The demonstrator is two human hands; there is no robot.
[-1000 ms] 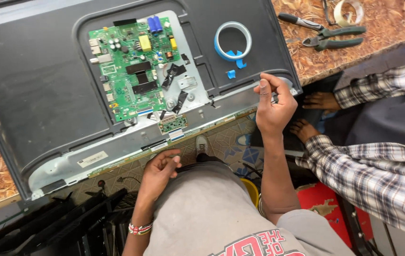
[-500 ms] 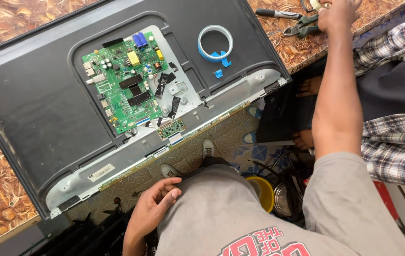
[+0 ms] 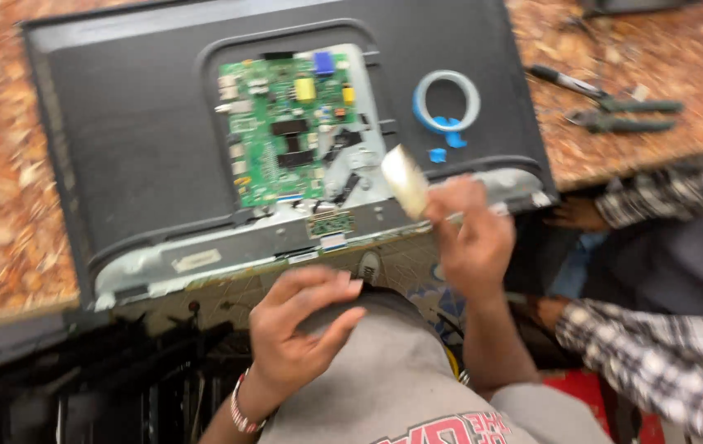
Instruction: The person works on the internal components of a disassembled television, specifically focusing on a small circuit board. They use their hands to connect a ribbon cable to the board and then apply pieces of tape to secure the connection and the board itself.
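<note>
Setting: electronics repair workshop, probably small and informal (view blurred). Evidence: flat-screen television face down on a patterned worktop, back cover open, green circuit board exposed; pliers and blue tape roll nearby.

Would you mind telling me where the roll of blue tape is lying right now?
In the head view, the roll of blue tape lies flat on the black back panel of the television, right of the green circuit board and above the right hand.
</note>
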